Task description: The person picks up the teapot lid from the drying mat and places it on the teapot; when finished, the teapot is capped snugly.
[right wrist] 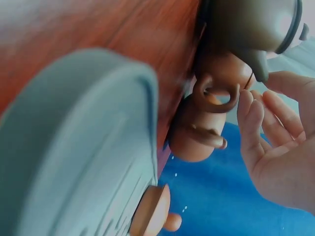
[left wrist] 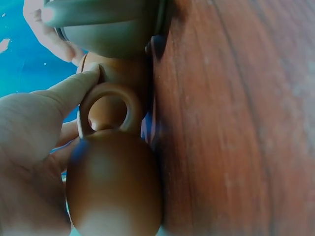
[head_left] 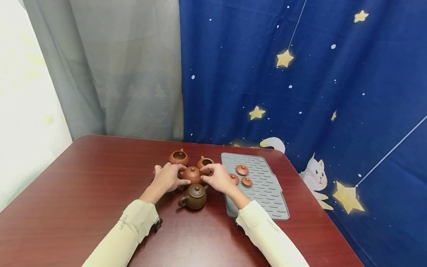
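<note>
On a reddish-brown table (head_left: 100,178), a left hand (head_left: 168,178) and right hand (head_left: 218,178) hold a lidded orange-brown teapot (head_left: 191,176) between curved fingers (a dark-brown teapot (head_left: 196,200) sits just nearer).

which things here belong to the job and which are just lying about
Likely part of the job:
lidded teapot, between left hand and right hand
dark teapot
two open teapots
three loose lids
grey mat under the lids

Probably just surroundings:
starry blue curtain
grey curtain
table
</note>
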`<state>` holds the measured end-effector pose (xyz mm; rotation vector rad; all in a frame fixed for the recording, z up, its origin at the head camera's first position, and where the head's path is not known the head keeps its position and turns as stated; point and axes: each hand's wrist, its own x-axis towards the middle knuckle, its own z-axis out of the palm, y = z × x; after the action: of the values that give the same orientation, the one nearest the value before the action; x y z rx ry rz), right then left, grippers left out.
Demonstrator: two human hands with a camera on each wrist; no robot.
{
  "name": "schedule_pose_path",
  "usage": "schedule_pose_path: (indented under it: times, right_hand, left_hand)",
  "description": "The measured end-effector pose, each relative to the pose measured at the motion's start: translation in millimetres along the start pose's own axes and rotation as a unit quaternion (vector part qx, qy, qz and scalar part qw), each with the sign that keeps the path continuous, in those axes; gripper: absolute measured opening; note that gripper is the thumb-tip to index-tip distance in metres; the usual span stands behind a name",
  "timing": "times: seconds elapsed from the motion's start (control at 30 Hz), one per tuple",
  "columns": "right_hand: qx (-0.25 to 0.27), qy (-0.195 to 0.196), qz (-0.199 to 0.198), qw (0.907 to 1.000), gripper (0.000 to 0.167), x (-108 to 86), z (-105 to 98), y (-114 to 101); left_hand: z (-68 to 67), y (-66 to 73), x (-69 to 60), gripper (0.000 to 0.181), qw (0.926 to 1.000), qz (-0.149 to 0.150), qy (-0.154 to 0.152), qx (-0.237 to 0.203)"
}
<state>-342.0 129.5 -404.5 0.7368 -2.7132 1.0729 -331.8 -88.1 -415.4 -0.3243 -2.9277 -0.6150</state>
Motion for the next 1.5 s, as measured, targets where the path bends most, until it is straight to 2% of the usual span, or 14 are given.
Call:
schedule_pose_path:
  times: [0.3,0.57,0.73,0.93,1.17,1.33,1.5]
  right_hand:
    - [0.008,0.01,0.018,0.9998,0.024,-16.0,-18.9,14.7]
    - [0.006,0.031,0.071,0.997,0.024,-30.9,-35.3,27.8]
    - [0.01,0.047,0.072,0.9962,0.024,-35.8,-40.5,37.1]
    - [0.009,0.067,0.069,0.9953,0.022,-38.4,-46.9,43.8]
    - [0.012,0.066,0.08,0.9945,0.021,-39.8,-51.9,52.8]
    - [0.026,0.061,0.073,0.9951,0.016,-39.9,-58.6,59.3]
    - [0.019,0.058,0.081,0.9948,0.017,-39.5,-63.6,67.2]
  left_hand:
    - [-4.1,1.8,1.5,0.056,1.0,-0.002,-0.001,0.007]
    - [-3.1,-0.2,0.1,0.056,0.9999,0.002,0.001,0.01]
    - [-3.1,0.1,0.9,0.056,0.9997,0.008,0.003,0.023]
    - [-0.1,-1.4,1.1,0.059,0.9992,0.03,0.013,0.022]
    - [-9.8,-14.1,-7.3,0.065,0.9975,0.058,0.038,-0.017]
    - [-21.9,-28.1,-14.0,0.062,0.9971,0.062,0.038,-0.023]
    - [-31.0,-43.1,-21.7,0.067,0.9966,0.062,0.034,-0.042]
